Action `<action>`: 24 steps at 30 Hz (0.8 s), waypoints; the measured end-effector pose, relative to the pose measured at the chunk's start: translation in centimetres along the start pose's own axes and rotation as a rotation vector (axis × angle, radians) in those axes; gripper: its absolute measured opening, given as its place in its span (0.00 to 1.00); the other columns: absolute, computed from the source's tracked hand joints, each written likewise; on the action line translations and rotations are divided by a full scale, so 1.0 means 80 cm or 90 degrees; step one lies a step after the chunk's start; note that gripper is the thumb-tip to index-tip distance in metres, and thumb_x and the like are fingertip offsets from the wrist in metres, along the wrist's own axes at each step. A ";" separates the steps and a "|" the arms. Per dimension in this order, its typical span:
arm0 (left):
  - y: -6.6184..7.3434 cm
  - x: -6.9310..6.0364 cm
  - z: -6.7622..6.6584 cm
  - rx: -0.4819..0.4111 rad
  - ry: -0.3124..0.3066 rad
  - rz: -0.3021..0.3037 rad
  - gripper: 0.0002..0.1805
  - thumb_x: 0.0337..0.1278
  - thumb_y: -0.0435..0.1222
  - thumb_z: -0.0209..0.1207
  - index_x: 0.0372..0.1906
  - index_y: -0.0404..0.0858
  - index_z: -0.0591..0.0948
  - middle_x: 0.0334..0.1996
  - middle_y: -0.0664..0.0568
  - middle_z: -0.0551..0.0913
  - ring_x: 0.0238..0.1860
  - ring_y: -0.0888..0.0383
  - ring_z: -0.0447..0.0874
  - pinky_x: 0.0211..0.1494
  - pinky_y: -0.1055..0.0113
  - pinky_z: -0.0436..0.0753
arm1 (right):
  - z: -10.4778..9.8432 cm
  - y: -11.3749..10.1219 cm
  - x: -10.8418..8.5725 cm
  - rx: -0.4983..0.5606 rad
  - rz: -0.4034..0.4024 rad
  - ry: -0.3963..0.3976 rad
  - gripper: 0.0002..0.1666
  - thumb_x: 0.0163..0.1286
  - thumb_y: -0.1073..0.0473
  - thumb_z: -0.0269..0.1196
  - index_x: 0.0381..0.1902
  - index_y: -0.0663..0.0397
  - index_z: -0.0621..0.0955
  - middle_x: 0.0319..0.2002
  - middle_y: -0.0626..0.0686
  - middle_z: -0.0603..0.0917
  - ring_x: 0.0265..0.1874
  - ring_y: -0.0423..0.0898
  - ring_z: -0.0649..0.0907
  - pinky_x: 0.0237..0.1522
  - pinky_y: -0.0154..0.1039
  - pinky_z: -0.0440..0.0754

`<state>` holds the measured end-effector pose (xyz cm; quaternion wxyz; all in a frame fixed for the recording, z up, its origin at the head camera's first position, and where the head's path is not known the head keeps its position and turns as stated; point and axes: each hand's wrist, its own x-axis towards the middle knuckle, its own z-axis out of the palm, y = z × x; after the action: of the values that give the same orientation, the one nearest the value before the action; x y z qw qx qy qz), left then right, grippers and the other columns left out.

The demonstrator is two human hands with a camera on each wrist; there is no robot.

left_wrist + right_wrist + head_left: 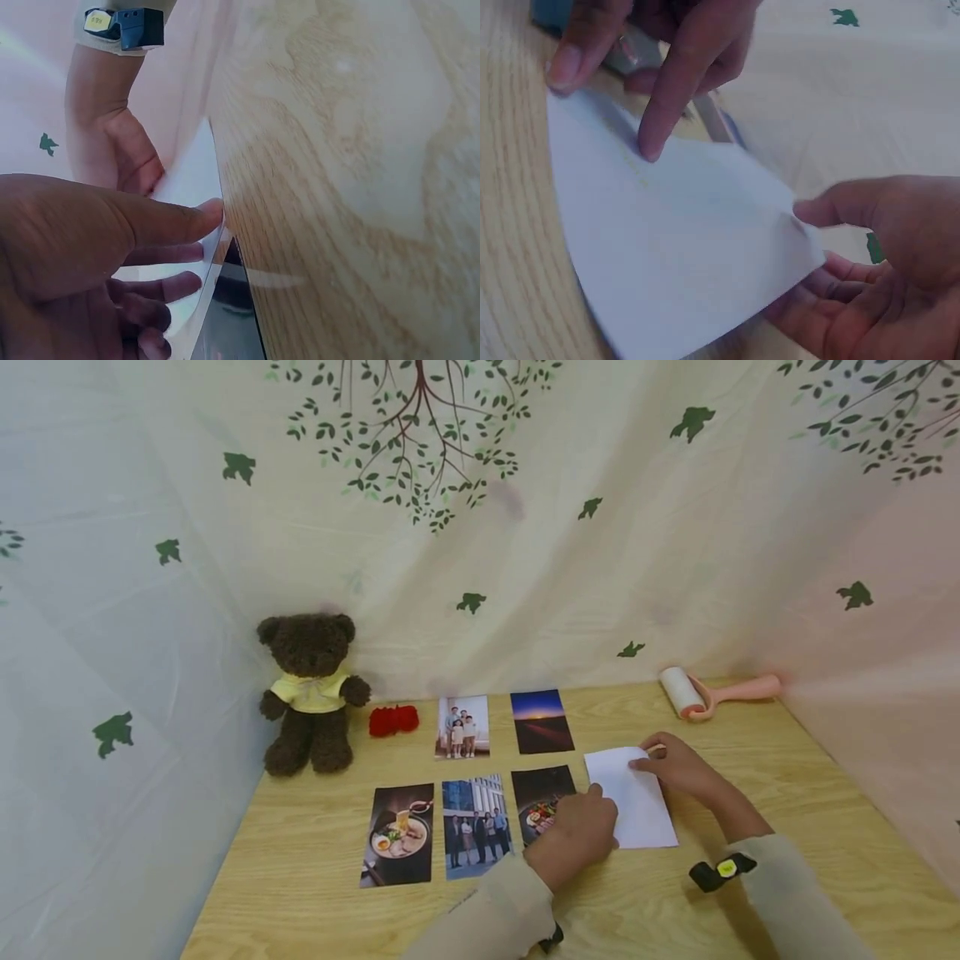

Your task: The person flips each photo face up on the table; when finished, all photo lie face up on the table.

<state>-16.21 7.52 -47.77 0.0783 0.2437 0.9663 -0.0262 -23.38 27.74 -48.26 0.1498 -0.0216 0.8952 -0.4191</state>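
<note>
A blank white sheet (637, 810), a little bigger than the nearby photo prints, is held by both hands at the right end of the front row. My left hand (577, 831) pinches its left side near the close corner; in the left wrist view the thumb (187, 221) lies along the edge. At the far edge, my right hand (682, 768) grips the sheet between thumb and fingers, seen again in the right wrist view. That end of the sheet (682, 247) bends up off the table. Partly behind my left hand lies a photo of a food dish (543, 781).
Left of it lie a group photo (476, 827) and a noodle-bowl photo (397, 835). Behind are a family photo (462, 727) and a sunset photo (542, 722). A teddy bear (307, 693), a red fuzzy item (393, 721) and a pink-handled lint roller (682, 692) stand along the curtain.
</note>
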 end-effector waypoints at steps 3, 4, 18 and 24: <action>-0.001 0.001 0.000 -0.005 0.021 0.040 0.16 0.62 0.56 0.71 0.48 0.54 0.91 0.45 0.59 0.83 0.41 0.61 0.83 0.41 0.66 0.84 | -0.005 0.000 -0.005 0.063 0.004 0.027 0.31 0.77 0.53 0.66 0.64 0.71 0.71 0.50 0.66 0.86 0.40 0.47 0.83 0.38 0.39 0.84; -0.002 0.002 0.000 -0.018 0.029 0.055 0.16 0.64 0.56 0.69 0.48 0.53 0.90 0.45 0.59 0.84 0.42 0.61 0.82 0.42 0.67 0.83 | -0.006 -0.001 -0.007 0.081 -0.001 0.035 0.31 0.77 0.54 0.65 0.65 0.71 0.70 0.48 0.65 0.86 0.38 0.46 0.84 0.38 0.39 0.85; -0.012 0.003 -0.014 -0.598 0.075 0.029 0.34 0.83 0.58 0.45 0.80 0.43 0.66 0.59 0.54 0.88 0.51 0.64 0.89 0.46 0.70 0.84 | 0.004 -0.038 -0.023 0.193 -0.056 0.030 0.35 0.84 0.46 0.56 0.72 0.70 0.70 0.52 0.62 0.86 0.41 0.43 0.89 0.41 0.42 0.90; -0.023 -0.003 -0.016 -0.633 0.059 0.011 0.33 0.81 0.53 0.50 0.80 0.42 0.67 0.54 0.57 0.89 0.30 0.67 0.85 0.35 0.71 0.81 | 0.024 -0.028 -0.026 0.110 -0.052 -0.011 0.27 0.84 0.53 0.55 0.66 0.73 0.76 0.54 0.68 0.84 0.39 0.45 0.88 0.39 0.44 0.90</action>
<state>-17.10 5.89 -46.42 0.1424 0.1857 0.8625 0.4488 -21.08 25.22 -47.20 0.1419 -0.0488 0.8528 -0.5001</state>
